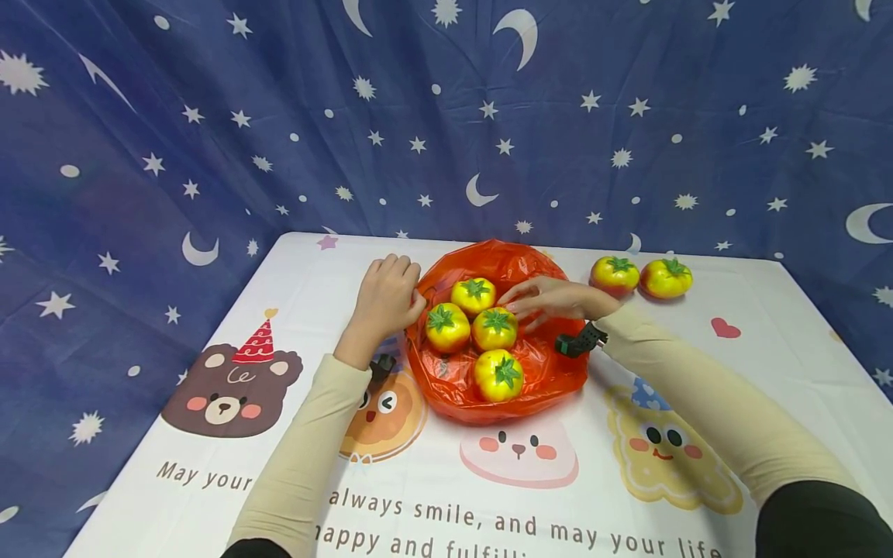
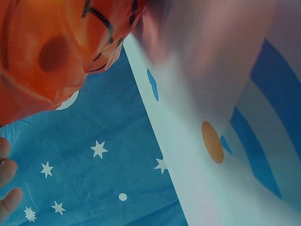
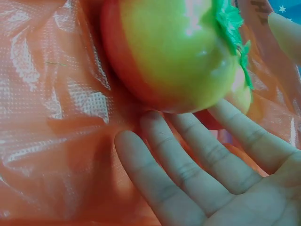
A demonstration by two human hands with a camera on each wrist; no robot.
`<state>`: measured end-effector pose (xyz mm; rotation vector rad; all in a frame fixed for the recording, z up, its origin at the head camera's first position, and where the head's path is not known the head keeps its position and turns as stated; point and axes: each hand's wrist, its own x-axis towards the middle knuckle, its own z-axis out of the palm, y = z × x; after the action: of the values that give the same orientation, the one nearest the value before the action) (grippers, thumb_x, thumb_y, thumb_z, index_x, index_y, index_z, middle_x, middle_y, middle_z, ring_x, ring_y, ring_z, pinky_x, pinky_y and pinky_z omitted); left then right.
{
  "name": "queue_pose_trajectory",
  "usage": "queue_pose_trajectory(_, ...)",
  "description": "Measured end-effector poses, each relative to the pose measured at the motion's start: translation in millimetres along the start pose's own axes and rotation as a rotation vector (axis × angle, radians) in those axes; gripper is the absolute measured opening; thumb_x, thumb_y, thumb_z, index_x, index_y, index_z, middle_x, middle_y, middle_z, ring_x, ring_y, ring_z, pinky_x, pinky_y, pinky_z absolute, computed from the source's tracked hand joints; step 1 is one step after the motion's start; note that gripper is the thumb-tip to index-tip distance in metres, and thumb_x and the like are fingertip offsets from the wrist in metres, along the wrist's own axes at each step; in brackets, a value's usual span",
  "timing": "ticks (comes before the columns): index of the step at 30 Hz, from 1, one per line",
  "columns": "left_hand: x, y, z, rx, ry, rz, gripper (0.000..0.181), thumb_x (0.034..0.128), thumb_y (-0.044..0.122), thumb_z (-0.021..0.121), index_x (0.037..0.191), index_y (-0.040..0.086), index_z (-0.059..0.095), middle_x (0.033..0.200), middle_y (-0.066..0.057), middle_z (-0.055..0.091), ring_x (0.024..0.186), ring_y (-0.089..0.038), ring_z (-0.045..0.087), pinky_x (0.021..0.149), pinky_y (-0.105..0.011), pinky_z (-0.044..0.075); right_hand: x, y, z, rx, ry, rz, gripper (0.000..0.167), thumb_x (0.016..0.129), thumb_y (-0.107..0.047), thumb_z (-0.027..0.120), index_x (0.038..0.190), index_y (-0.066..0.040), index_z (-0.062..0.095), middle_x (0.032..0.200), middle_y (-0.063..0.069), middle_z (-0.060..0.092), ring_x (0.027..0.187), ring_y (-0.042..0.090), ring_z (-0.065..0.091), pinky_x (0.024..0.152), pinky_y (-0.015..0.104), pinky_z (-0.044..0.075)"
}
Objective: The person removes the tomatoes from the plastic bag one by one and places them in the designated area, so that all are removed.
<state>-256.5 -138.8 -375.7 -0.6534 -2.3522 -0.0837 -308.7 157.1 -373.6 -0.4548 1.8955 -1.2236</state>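
A red plastic bag (image 1: 436,380) lies spread open on the table, with several glossy yellow-red tomatoes (image 1: 495,329) with green leafy tops inside it. At the bag's left rim my left hand (image 1: 391,291) has its fingers curled and grips the edge; the left wrist view shows the bag's printed side (image 2: 70,61) close up. My right hand (image 1: 551,298) reaches over the bag's right side. In the right wrist view its straight, spread fingers (image 3: 207,155) lie right beside a tomato (image 3: 174,52), the tips at its lower edge; whether they touch it is hard to tell.
Two more tomatoes sit side by side behind the bag to the right, the left one (image 1: 615,275) next to the right one (image 1: 666,278). The white printed tablecloth (image 1: 328,325) covers the table. A blue star-patterned curtain (image 1: 418,101) hangs behind and along the left.
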Motion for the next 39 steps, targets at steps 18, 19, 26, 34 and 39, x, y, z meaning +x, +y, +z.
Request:
queue_pose_trajectory(18,-0.3,-0.9,-0.7,-0.006,0.004,0.005,0.008,0.0714,0.013,0.052,0.074,0.005,0.053,0.070,-0.009,0.052,0.070,-0.027,0.050,0.064,-0.037,0.040,8.6,3.4,6.5,-0.014,-0.009,0.010,0.051,0.089,-0.017,0.059,0.131,0.008,0.046,0.103,-0.004,0.063,0.092,0.011,0.060,0.088,0.038,0.052)
queue_pose_trajectory(19,-0.2,-0.8,-0.7,-0.005,0.005,0.006,0.008,0.0713,0.013,0.052,0.074,0.005,0.053,0.070,-0.009,0.052,0.070,-0.027,0.050,0.064,-0.037,0.040,8.7,3.7,7.0,-0.012,-0.006,0.011,0.051,0.089,-0.016,0.059,0.131,0.008,0.046,0.103,-0.004,0.063,0.091,0.011,0.060,0.087,0.037,0.053)
queue_pose_trajectory(26,0.2,-0.7,-0.3,-0.004,-0.005,0.006,0.009,0.0713,0.013,0.051,0.075,0.005,0.053,0.070,-0.009,0.052,0.071,-0.027,0.050,0.065,-0.038,0.040,7.9,9.1,10.3,0.016,0.025,-0.007,0.048,0.087,-0.014,0.063,0.129,0.004,0.048,0.101,-0.001,0.062,0.085,0.012,0.061,0.080,0.030,0.055)
queue_pose_trajectory(34,-0.1,-0.5,-1.1,-0.004,-0.002,-0.003,0.009,0.0712,0.013,0.051,0.075,0.005,0.053,0.071,-0.009,0.051,0.071,-0.027,0.050,0.066,-0.037,0.040,4.9,17.4,6.2,0.021,0.004,-0.057,0.053,0.085,-0.015,0.065,0.132,0.001,0.046,0.109,0.002,0.060,0.091,0.015,0.063,0.084,0.035,0.054)
queue_pose_trajectory(39,-0.1,-0.6,-1.4,-0.003,0.004,-0.003,0.009,0.0707,0.012,0.052,0.074,0.005,0.052,0.070,-0.009,0.051,0.070,-0.027,0.049,0.065,-0.038,0.039,4.6,21.4,3.3,0.012,-0.025,-0.087,0.055,0.085,-0.013,0.066,0.134,0.000,0.045,0.117,0.006,0.058,0.096,0.016,0.063,0.087,0.036,0.053)
